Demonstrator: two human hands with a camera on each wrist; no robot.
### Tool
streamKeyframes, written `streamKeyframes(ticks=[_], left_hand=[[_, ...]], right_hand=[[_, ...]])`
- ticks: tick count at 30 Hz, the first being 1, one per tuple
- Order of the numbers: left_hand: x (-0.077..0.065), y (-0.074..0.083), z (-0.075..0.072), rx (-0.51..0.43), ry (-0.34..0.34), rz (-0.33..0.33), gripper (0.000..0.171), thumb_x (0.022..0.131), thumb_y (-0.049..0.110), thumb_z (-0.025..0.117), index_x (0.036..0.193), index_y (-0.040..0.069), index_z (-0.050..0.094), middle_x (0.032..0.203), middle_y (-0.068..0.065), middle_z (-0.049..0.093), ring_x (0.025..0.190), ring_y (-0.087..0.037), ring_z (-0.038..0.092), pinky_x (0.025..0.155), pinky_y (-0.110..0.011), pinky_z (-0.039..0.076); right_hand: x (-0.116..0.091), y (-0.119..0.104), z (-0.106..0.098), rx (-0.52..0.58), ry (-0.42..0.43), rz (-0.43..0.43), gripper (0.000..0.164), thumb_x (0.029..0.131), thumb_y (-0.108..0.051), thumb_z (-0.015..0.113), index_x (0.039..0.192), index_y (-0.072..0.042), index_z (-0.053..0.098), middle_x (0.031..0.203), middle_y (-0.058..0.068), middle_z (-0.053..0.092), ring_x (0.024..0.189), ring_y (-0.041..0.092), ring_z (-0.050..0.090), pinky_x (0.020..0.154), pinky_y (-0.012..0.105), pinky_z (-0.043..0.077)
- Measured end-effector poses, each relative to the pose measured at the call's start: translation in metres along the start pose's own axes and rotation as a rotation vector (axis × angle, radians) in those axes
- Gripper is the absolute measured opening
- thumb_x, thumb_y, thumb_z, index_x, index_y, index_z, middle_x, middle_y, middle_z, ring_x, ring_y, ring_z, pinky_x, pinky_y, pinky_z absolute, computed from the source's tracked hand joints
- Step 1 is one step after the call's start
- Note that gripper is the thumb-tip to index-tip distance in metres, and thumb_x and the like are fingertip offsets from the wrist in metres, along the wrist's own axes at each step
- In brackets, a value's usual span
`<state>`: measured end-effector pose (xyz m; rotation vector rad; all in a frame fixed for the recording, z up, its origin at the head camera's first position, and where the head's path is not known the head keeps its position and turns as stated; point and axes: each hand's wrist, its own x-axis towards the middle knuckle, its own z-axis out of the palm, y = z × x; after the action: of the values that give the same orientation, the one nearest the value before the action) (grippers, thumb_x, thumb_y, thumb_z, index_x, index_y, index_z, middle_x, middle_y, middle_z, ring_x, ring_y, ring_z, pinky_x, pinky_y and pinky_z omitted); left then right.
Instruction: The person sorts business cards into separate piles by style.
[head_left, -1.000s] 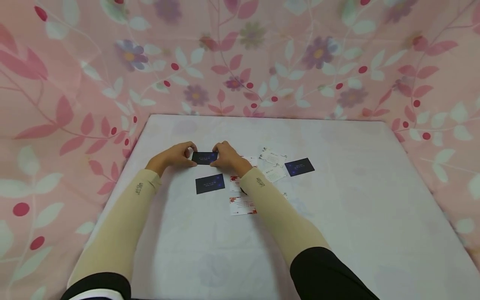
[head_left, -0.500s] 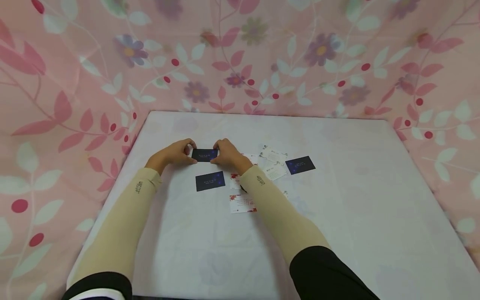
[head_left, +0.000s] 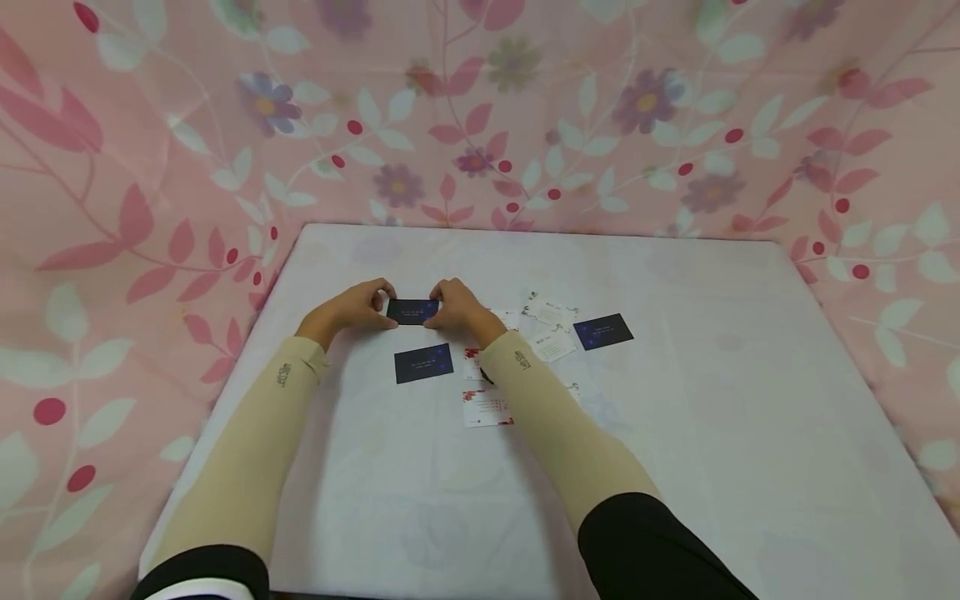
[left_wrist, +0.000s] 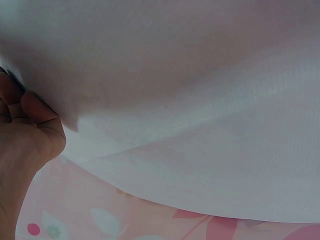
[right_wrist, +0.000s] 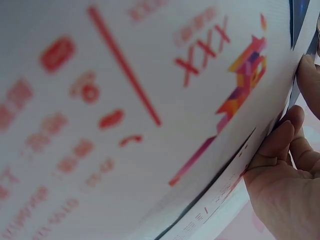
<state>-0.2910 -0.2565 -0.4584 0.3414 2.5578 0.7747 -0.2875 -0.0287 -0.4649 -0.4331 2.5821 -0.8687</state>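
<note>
A dark blue business card (head_left: pixel 411 312) with small pale print is pinched at its two short ends, flat on or close over the white-covered table. My left hand (head_left: pixel 352 308) grips its left end, thumb at the near corner and fingers at the far one. At the right end, my right hand (head_left: pixel 456 312) holds it the same way. A second dark card (head_left: pixel 423 363) lies just nearer to me, slightly turned. In the left wrist view the left hand (left_wrist: pixel 32 120) shows at the edge. The right wrist view has the right hand (right_wrist: pixel 282 175) beyond a red-and-white card (right_wrist: pixel 125 100).
Red-and-white cards (head_left: pixel 486 408) lie partly hidden under my right forearm. Beyond that arm are white cards with leafy corners (head_left: pixel 553 342) and another dark card (head_left: pixel 603 331). Pink floral cloth (head_left: pixel 570 117) hangs behind the white-covered table (head_left: pixel 712 433).
</note>
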Motion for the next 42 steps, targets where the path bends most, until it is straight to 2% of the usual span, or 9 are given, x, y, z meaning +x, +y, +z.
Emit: streamKeyframes(ticks=[6,11,20,34,42], left_hand=[[-0.0004,0.0017,-0.0013,-0.019,0.006,0.016,0.055,0.085,0.024,0.078,0.128,0.007,0.048,0.102,-0.015,0.049,0.096,-0.029,0.048,0.086,-0.041,0.038],[-0.0007,0.0005,0.0011,-0.012,0.009,-0.001,0.054,0.085,0.022,0.078,0.128,0.008,0.048,0.102,-0.013,0.050,0.096,-0.027,0.048,0.087,-0.039,0.038],[-0.0044,0.0001,0.0028,-0.019,0.012,-0.001,0.055,0.084,0.021,0.079,0.128,0.007,0.049,0.101,-0.014,0.051,0.095,-0.028,0.049,0.086,-0.040,0.038],[-0.0017,0.0002,0.0014,-0.032,0.020,0.001,0.056,0.083,0.019,0.080,0.128,0.006,0.049,0.099,-0.013,0.050,0.093,-0.027,0.048,0.085,-0.039,0.037],[-0.0017,-0.0034,0.0056,-0.038,0.007,-0.006,0.057,0.083,0.021,0.080,0.128,0.006,0.049,0.099,-0.013,0.050,0.092,-0.026,0.048,0.084,-0.038,0.038]], right_hand=[[-0.0005,-0.0001,-0.0019,0.018,0.012,0.008,0.056,0.086,-0.026,0.078,0.131,-0.004,0.054,0.129,0.011,0.049,0.113,0.023,0.049,0.108,0.035,0.040],[-0.0002,0.0012,0.0003,0.038,-0.001,0.007,0.056,0.086,-0.026,0.078,0.132,-0.004,0.053,0.130,0.011,0.049,0.113,0.023,0.049,0.108,0.035,0.040],[-0.0010,0.0018,0.0042,0.024,0.008,-0.007,0.054,0.086,-0.026,0.077,0.130,-0.005,0.054,0.126,0.010,0.049,0.110,0.022,0.049,0.106,0.035,0.041],[0.0015,0.0022,0.0007,0.012,-0.006,-0.006,0.056,0.086,-0.027,0.077,0.132,-0.005,0.054,0.127,0.010,0.049,0.110,0.022,0.048,0.104,0.034,0.042],[-0.0009,0.0047,0.0038,0.033,-0.017,0.000,0.055,0.087,-0.026,0.077,0.132,-0.005,0.053,0.124,0.010,0.048,0.109,0.022,0.048,0.103,0.035,0.042]])
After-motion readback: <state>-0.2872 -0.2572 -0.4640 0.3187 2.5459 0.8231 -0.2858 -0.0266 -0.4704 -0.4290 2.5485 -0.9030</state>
